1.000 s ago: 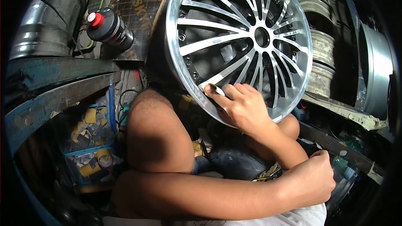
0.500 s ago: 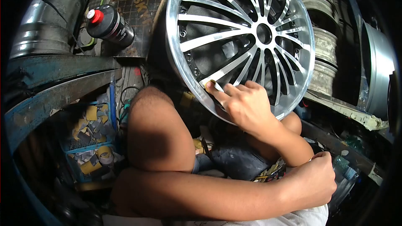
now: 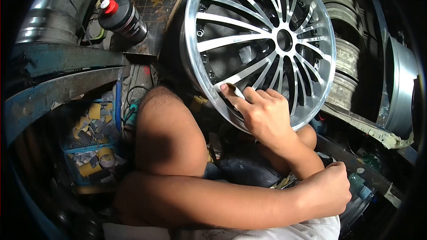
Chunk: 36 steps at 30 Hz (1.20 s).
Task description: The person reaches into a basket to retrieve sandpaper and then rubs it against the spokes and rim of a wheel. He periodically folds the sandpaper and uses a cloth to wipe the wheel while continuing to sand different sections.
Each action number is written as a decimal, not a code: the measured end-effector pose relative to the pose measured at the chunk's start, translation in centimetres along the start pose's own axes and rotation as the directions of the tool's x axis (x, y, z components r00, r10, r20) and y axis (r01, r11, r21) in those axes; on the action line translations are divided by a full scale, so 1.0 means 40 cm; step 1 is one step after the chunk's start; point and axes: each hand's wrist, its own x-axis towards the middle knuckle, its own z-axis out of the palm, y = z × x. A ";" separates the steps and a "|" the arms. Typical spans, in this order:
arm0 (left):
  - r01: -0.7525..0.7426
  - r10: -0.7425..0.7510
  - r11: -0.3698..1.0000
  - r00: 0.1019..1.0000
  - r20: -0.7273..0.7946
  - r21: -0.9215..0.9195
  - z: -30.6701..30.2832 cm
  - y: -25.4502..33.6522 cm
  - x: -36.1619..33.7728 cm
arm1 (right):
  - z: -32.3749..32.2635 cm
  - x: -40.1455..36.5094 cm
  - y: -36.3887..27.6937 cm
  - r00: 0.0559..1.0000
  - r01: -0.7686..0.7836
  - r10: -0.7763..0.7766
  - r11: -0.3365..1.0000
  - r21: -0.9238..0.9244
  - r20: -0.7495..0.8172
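A multi-spoke alloy wheel (image 3: 327, 75) with silver spoke faces and dark gaps leans in front of my knees. My right hand (image 3: 267, 113) reaches over its lower left rim, one fingertip pressed at the outer end of a spoke. A small folded strip (image 3: 237, 92), resembling sandpaper, is pinched between that finger and the others. Across my lap lies my left forearm. My left hand (image 3: 329, 189) is closed in a fist beside my right elbow, its palm side hidden.
A dark bottle with a red cap (image 3: 124, 20) stands on a patterned board (image 3: 151, 4) at upper left. Blue baskets (image 3: 73, 162) of sandpaper scraps sit below a metal beam (image 3: 66, 62). Stacked rims (image 3: 344, 58) and a silver rim (image 3: 402, 84) are at right.
The view has shifted slightly. My right fingertip stays near the same spoke end, its finger a little straighter, and the strip shows more edge-on. My left fist stays beside my right elbow.
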 end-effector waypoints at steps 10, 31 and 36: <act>0.018 -0.020 0.999 0.998 0.057 0.036 -0.005 0.006 0.004 | 0.029 0.002 0.015 1.000 0.027 -0.026 0.999 0.039 -0.005; 0.031 -0.038 0.998 0.992 0.119 0.061 -0.012 0.010 0.005 | 0.014 0.008 0.009 0.993 0.096 -0.091 0.994 -0.060 0.074; -0.005 0.005 1.000 0.999 0.048 0.000 0.003 0.004 0.001 | 0.017 0.013 0.022 0.994 0.111 -0.111 0.993 -0.039 0.013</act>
